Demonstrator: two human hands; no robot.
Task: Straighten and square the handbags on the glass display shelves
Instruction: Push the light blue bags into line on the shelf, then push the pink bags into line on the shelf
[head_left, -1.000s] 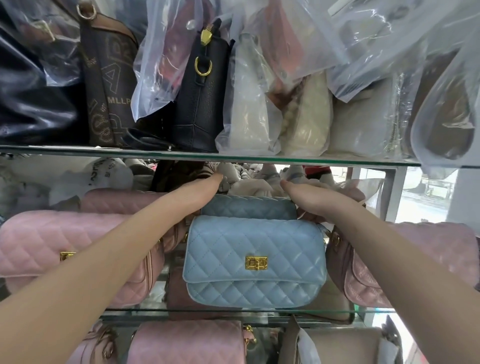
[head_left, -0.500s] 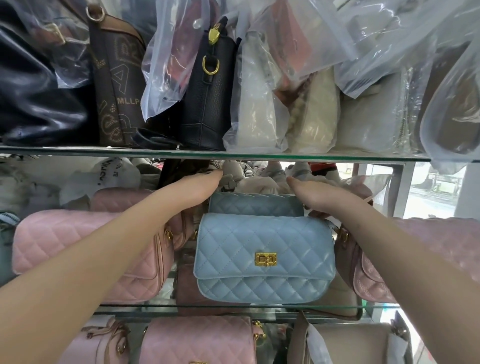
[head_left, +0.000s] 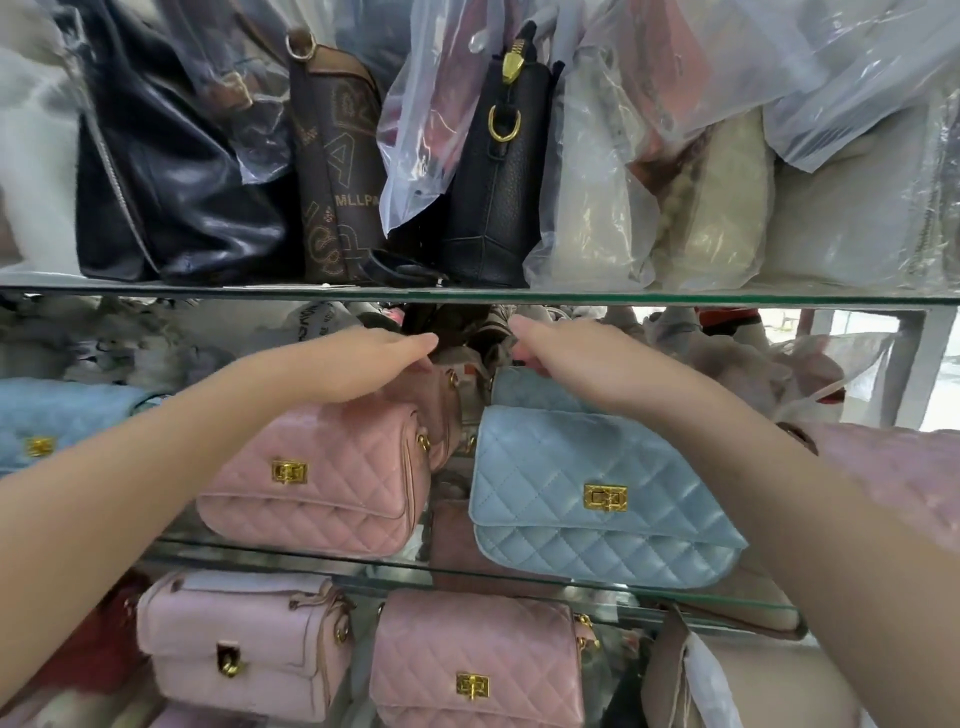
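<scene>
On the middle glass shelf (head_left: 311, 558) a light blue quilted handbag (head_left: 597, 493) with a gold clasp stands tilted, its right end lower. A second blue handbag (head_left: 530, 389) stands behind it. My right hand (head_left: 582, 358) lies over that rear bag's top, fingers stretched left, thumb down on its edge. To the left sits a pink quilted handbag (head_left: 322, 478) with a darker mauve bag (head_left: 441, 405) behind it. My left hand (head_left: 363, 358) rests flat on top of the pink bag, fingers straight, reaching toward the mauve one.
The upper glass shelf (head_left: 467, 297) sits just above my hands, packed with a black bag (head_left: 498, 182), a brown bag (head_left: 337, 171) and plastic-wrapped bags. Another blue bag (head_left: 52, 421) and a pink bag (head_left: 893, 467) flank the middle shelf. Pink bags (head_left: 472, 660) fill the shelf below.
My left hand has left the rear blue bag's left end and now lies on the pink bag. The view has swung left, bringing in the left blue bag.
</scene>
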